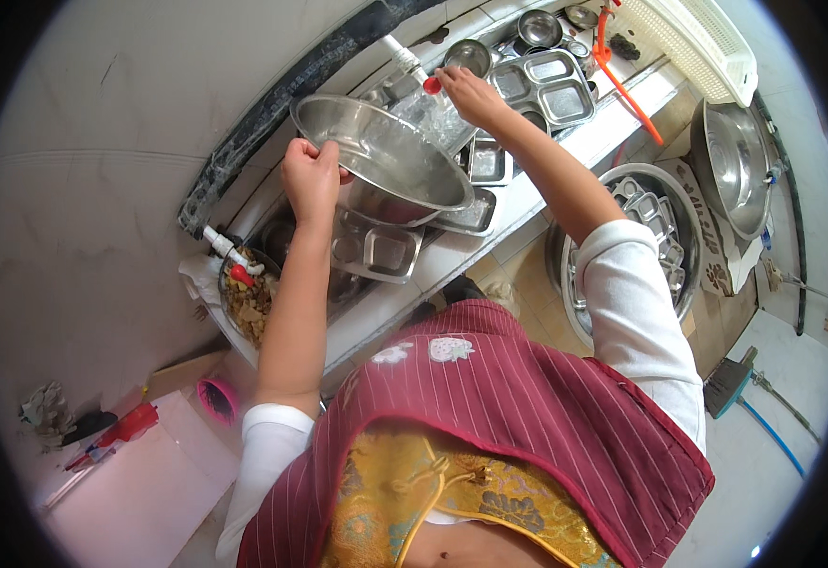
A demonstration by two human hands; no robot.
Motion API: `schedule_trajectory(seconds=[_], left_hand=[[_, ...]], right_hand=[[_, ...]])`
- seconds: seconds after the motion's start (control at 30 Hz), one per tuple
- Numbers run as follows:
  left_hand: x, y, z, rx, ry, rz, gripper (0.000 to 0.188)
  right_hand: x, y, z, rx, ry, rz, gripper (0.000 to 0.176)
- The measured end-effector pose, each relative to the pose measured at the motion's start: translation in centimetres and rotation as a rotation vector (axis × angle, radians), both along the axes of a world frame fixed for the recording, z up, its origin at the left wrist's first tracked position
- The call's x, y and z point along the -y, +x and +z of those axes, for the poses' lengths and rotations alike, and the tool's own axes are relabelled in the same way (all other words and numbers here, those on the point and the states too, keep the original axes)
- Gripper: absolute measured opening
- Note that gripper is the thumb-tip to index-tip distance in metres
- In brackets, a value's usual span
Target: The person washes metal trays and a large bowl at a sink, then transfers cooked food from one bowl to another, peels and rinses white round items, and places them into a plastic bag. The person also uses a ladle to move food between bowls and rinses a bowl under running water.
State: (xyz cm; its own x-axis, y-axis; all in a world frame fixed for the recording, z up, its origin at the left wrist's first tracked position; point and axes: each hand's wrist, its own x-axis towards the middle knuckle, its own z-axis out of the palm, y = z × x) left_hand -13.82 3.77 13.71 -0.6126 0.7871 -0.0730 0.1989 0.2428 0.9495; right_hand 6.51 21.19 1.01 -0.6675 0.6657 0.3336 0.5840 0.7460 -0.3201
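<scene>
My left hand (312, 181) grips the near left rim of a large stainless steel basin (393, 153). The basin is tilted over the sink counter, and its inner wall looks wet. At the wall tap (403, 57), the fingers of my right hand (472, 96) are closed on its red handle (432, 85). Below that hand is a glassy, wet patch that looks like water (435, 117). Compartment trays lie around the basin: one tray (545, 85) to the right and another tray (385, 252) below it. The basin hides part of the sink.
Steel bowls (539, 28) and an orange hose (627, 92) lie at the counter's far end, near a white plastic basket (705, 42). Food scraps (247, 305) fill a container under a second tap (222, 245). On the floor, a large tub (691, 248) holds several trays.
</scene>
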Motion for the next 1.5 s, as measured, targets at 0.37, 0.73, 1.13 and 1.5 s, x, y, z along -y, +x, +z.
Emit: schedule_trajectory(seconds=[0.37,0.73,1.13,1.5], left_hand=[[0.2,-2.4,-0.5,-0.354,-0.114,0.062,0.020],[15.7,0.0,6.1,-0.124,0.407,-0.153,0.027],[51.6,-6.4,-2.5,0.083,0.023,0.387,0.070],[59.1,-1.0,-5.0,0.858,0.518,0.799,0.093]], right_hand=[[4.5,-1.7,-4.5,0.154,-0.759,-0.107,0.073],[15.8,-1.3,-8.2,0.109,-0.810,-0.118,0.055],[22.5,-18.2,1.9,-0.236,-0.952,0.359,0.042],[44.9,-34.4,7.1,0.023,-0.962,0.645,0.036]])
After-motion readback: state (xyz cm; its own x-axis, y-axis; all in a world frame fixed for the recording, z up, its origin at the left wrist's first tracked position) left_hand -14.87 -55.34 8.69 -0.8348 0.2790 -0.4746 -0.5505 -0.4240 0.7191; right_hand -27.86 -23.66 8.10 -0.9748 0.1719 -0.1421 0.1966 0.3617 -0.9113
